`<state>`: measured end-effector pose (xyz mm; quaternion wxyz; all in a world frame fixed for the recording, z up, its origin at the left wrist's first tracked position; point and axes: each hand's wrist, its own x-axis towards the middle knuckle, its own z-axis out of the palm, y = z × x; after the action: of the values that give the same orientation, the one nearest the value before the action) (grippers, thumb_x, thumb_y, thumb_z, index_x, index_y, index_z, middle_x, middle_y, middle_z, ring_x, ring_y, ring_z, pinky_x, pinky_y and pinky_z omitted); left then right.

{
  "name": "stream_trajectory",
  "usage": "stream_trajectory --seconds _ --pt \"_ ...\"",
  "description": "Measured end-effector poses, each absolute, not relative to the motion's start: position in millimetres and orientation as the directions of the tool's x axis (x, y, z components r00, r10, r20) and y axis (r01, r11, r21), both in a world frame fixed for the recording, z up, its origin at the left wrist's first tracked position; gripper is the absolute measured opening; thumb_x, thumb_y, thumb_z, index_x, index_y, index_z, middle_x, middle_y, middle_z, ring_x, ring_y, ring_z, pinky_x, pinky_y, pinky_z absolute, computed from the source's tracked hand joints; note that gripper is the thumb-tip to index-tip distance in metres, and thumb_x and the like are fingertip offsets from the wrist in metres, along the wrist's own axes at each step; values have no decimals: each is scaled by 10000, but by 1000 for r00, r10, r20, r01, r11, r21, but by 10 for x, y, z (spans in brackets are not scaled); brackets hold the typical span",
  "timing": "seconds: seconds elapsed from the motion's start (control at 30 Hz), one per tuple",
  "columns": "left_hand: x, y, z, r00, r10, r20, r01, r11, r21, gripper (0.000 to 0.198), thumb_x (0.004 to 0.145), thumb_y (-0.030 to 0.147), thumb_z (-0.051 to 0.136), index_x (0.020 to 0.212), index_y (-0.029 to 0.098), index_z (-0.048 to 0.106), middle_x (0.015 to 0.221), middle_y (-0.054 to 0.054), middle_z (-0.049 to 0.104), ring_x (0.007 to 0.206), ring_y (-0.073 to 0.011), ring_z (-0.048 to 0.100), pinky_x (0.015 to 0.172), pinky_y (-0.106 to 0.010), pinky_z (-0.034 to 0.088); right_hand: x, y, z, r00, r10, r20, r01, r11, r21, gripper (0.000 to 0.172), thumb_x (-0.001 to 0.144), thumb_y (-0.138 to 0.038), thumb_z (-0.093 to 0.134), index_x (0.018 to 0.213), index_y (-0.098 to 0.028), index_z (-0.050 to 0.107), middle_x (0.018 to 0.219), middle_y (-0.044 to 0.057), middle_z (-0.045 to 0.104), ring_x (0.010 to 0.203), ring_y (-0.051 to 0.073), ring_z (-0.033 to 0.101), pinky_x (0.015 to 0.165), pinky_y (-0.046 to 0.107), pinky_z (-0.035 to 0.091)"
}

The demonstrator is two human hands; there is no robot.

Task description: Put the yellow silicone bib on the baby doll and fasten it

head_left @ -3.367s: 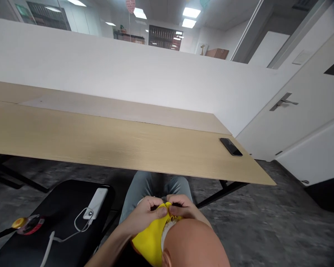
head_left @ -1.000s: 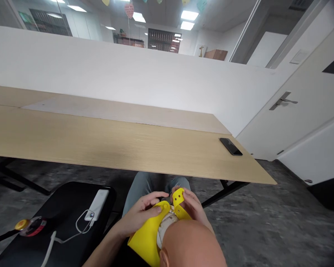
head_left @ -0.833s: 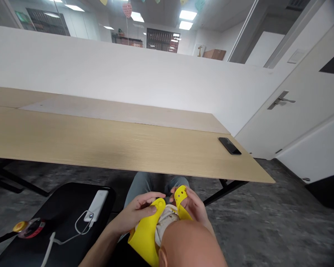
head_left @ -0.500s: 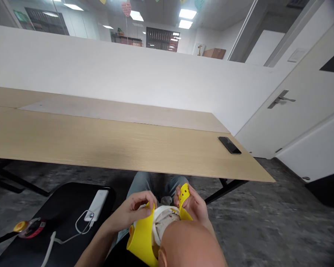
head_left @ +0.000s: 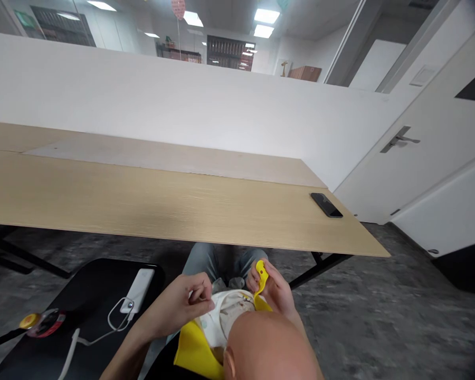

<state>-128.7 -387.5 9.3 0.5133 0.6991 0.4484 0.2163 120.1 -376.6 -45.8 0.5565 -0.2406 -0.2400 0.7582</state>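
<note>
A bald doll (head_left: 271,348) in white patterned clothing (head_left: 227,311) sits on the person's lap, seen from above and behind its head. Around its neck and shoulders lies a yellow bib (head_left: 198,351). My right hand (head_left: 277,290) pinches the bib's narrow strap end, which has holes in it, on the doll's right-hand side in view. My left hand (head_left: 190,298) is curled closed beside the white clothing, above the bib's other side. What its fingertips hold, if anything, is hidden.
A wooden table (head_left: 162,206) stands ahead, with a black phone (head_left: 326,205) near its right end. To the left, a black chair seat (head_left: 91,295) bears a white power bank (head_left: 137,290) with a cable and a roll of tape (head_left: 47,323). A door (head_left: 419,132) is at right.
The bib's left side has slipped down from my left hand, and its fingers have curled in. My right hand still holds the strap end, now turned more edge-on.
</note>
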Motion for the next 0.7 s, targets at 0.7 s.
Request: stream_trajectory --seconds 0.7 --pt "-1125 -3932 -51 733 671 -112 493 -411 767 707 528 509 839 1146 249 613 1142 -80 628 1041 -332 563 923 -383 379 1192 -3756 -514 -248 963 -109 -687 -254 -680 318 854 -340 626 726 -198 372 652 -18 425 535 106 404 533 249 289"
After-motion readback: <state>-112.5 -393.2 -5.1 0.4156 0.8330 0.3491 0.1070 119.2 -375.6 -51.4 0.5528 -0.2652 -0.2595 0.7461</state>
